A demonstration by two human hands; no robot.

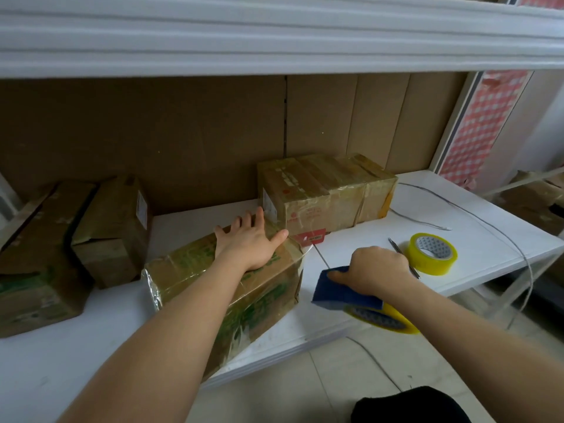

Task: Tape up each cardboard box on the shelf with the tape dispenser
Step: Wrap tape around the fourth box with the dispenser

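A long cardboard box with green print, wrapped in shiny clear tape, lies at the front of the white shelf. My left hand presses flat on its far top end, fingers spread. My right hand grips the blue tape dispenser with its yellow tape roll, just right of the box's end and above the shelf's front edge. A thin strand of tape seems to run from the dispenser toward the box's far corner. Behind stands a taped box with red print.
Two more cardboard boxes lie at the left of the shelf. A spare yellow tape roll and a pen rest at the right. A grey cable loops over the shelf's right end. An upper shelf hangs overhead.
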